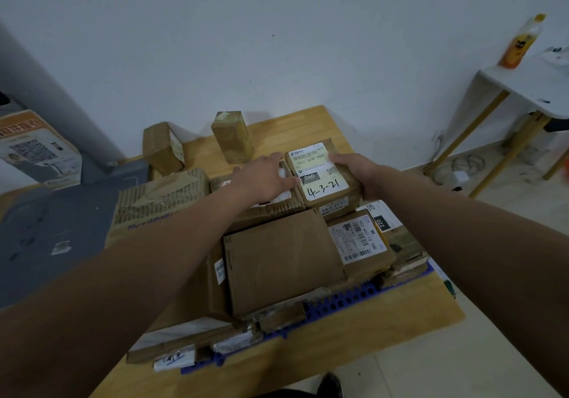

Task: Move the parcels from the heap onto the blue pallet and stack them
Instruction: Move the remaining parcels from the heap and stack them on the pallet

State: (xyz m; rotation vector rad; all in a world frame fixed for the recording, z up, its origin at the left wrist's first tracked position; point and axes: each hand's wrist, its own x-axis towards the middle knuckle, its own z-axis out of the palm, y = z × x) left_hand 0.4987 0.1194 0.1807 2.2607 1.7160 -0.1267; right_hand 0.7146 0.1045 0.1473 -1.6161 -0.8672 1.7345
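Because the blue pallet (338, 302) lies at the near edge of the desk (400, 314), its load rises right under the camera. Flat brown parcels overlap along its front, and a broad plain parcel (283, 259) lies on top of them, giving a level base for smaller ones. Just beyond it, both hands meet at a small labelled parcel (320, 172) marked 4-3-21, which sits on the upper layer of the stack, toward the far right. The right hand (354, 169) has its grip closed on the parcel's right side, thumb at the label's edge and fingers curled round the far corner. The left hand (264, 179) lies flat and relaxed, its thumb side against the parcel's left face and its palm over the neighbouring parcel. I judge that it is steadying and squaring the box so it sits flush. Farther back, off the pallet, two parcels wait: an upright parcel (232, 137) on the desk and a tilted parcel (163, 148) near the desk's far left corner. They look like what is left of the heap, so the task seems close to done.
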